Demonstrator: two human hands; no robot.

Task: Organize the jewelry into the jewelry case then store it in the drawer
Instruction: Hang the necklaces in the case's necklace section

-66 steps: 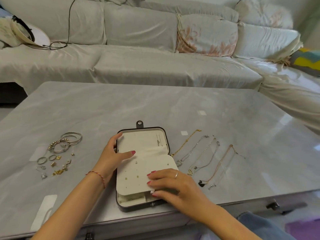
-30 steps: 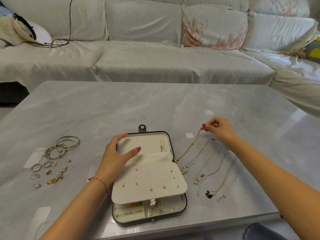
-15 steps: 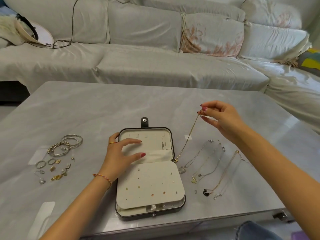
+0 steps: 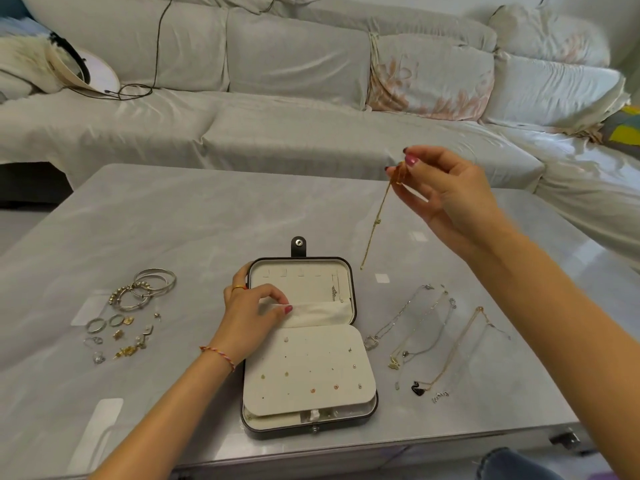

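Note:
The dark jewelry case [image 4: 352,292] lies open near the table's front edge, its cream earring panel [image 4: 308,368] dotted with studs folded toward me. My left hand [image 4: 251,313] pinches the edge of the cream pocket in the lid. My right hand [image 4: 446,192] is raised above the table to the right and pinches the top of a gold chain necklace [image 4: 377,223], which hangs free above the table. Several necklaces [image 4: 426,341] lie in a row right of the case. Bangles [image 4: 145,289], rings and small gold pieces [image 4: 117,337] lie to the left.
The grey marble table [image 4: 173,220] stretches back to a long sofa [image 4: 277,126] covered in pale cloth. A cable and a hat [image 4: 86,74] rest on the sofa's left end. A metal drawer handle [image 4: 564,438] shows at the table's front right corner.
My right hand left the earring panel, pinched the gold chain by its top end and lifted it off the table. My left hand moved onto the lid and took hold of the pocket edge.

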